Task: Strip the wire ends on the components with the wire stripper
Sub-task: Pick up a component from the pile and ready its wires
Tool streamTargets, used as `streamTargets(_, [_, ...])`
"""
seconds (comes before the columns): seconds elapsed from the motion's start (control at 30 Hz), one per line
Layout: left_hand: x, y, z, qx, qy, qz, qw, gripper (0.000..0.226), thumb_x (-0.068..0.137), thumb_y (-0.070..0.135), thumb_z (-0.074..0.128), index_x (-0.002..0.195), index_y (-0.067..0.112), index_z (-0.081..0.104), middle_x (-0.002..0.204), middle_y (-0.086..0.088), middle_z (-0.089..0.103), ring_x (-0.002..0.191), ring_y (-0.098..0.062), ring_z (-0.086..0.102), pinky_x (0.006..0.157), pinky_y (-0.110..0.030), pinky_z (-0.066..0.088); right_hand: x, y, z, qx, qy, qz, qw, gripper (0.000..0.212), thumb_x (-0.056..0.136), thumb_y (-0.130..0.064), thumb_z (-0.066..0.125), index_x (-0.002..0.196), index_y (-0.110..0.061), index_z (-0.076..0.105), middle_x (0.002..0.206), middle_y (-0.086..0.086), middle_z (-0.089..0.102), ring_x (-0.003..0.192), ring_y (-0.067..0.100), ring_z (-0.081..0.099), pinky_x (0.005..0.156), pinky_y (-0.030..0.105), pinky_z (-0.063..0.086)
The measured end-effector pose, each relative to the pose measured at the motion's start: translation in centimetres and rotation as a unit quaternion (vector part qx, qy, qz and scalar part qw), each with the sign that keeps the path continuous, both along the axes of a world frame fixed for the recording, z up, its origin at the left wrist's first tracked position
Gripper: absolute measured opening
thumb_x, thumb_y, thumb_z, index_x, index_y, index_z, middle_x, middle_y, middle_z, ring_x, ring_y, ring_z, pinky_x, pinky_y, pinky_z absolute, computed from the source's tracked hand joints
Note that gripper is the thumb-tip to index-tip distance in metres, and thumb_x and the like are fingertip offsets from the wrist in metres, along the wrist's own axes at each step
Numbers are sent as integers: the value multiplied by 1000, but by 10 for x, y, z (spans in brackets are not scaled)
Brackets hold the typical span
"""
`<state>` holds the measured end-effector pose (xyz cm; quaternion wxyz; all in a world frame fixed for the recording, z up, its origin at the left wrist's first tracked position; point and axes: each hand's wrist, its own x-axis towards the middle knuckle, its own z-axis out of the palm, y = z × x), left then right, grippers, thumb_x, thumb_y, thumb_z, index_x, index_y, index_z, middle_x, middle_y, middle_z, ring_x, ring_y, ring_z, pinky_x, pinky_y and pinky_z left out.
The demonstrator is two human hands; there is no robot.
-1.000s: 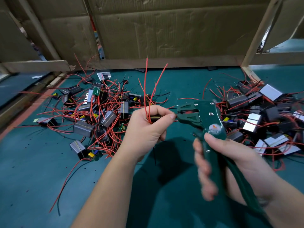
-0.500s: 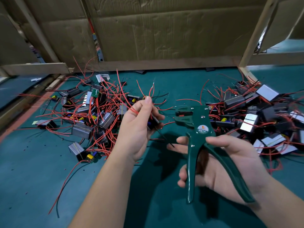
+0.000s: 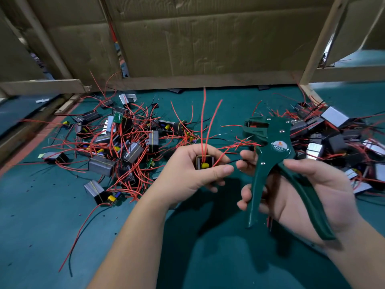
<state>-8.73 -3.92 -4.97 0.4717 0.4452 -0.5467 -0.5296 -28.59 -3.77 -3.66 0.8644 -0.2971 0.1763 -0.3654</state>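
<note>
My left hand [image 3: 193,178] grips a small black component [image 3: 204,162] with a yellow part on its face and red wires [image 3: 203,122] standing up from it. A thin black wire [image 3: 233,161] runs from the component to the right, where a fingertip of my right hand touches its end. My right hand [image 3: 308,190] holds the green wire stripper [image 3: 270,155] upright by its handles, which are spread apart. The stripper's jaws point left, just above and right of the component.
One pile of black and silver components [image 3: 116,147] with tangled red wires lies to the left on the green mat [image 3: 41,226]. Another pile [image 3: 333,138] lies to the right. Cardboard walls [image 3: 208,38] and wooden strips close off the back.
My left hand has turned the component so its yellow part faces me and its red wires stand up. The stripper has moved slightly right, and a right fingertip now touches the black wire's end.
</note>
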Motion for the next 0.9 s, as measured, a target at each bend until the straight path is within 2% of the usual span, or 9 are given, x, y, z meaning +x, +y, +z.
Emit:
streamTargets(0.13, [-2, 1, 1, 0, 11, 14, 1000, 13, 65, 27, 73, 74, 19, 68, 63, 2, 64, 47, -8, 56, 42, -17, 41, 0, 0, 0, -19, 9, -11, 1000, 71, 51, -22, 82, 116, 0, 64, 106, 20, 63, 70, 39, 64, 68, 52, 54])
streamTargets(0.37, [0, -1, 2, -25, 24, 73, 997, 9, 62, 28, 75, 70, 26, 73, 52, 4, 59, 42, -6, 52, 38, -15, 35, 0, 1, 0, -65, 28, -61, 996, 76, 49, -24, 85, 116, 2, 63, 102, 17, 65, 68, 40, 63, 67, 53, 54])
streamTargets(0.47, [6, -4, 3, -47, 64, 119, 990, 11, 66, 19, 82, 70, 24, 73, 49, 4, 56, 39, -6, 49, 37, -14, 32, -3, -1, 2, -55, 30, -76, 995, 70, 48, -24, 84, 112, 0, 66, 96, 15, 64, 68, 39, 64, 66, 52, 54])
streamTargets(0.53, [10, -7, 2, -53, 99, 143, 983, 10, 68, 12, 76, 69, 22, 73, 50, 1, 56, 39, -6, 46, 37, -14, 29, -2, -2, 1, -35, 63, -58, 996, 71, 45, -24, 85, 109, 0, 68, 94, 16, 63, 66, 40, 63, 63, 53, 54])
streamTargets(0.63, [11, -7, 2, -57, 114, 153, 980, 9, 69, 12, 71, 69, 21, 74, 49, 0, 54, 38, -7, 44, 38, -13, 27, 5, 2, -4, -2, 100, 3, 995, 75, 41, -22, 86, 108, 5, 66, 91, 19, 62, 63, 42, 61, 62, 53, 53])
streamTargets(0.8, [11, -6, 2, -61, 84, 153, 983, 11, 72, 13, 69, 72, 21, 75, 44, 0, 51, 37, -8, 41, 38, -13, 27, 11, 8, -8, -11, 48, 98, 994, 59, 60, -21, 78, 112, 3, 64, 88, 17, 60, 70, 42, 62, 69, 53, 52])
streamTargets(0.9, [10, -7, 1, -59, 73, 156, 983, 12, 72, 14, 67, 73, 22, 76, 42, 0, 50, 35, -8, 39, 38, -12, 26, 8, 8, -8, -22, 35, 117, 992, 53, 65, -21, 76, 111, 2, 63, 89, 16, 60, 72, 42, 62, 71, 53, 51])
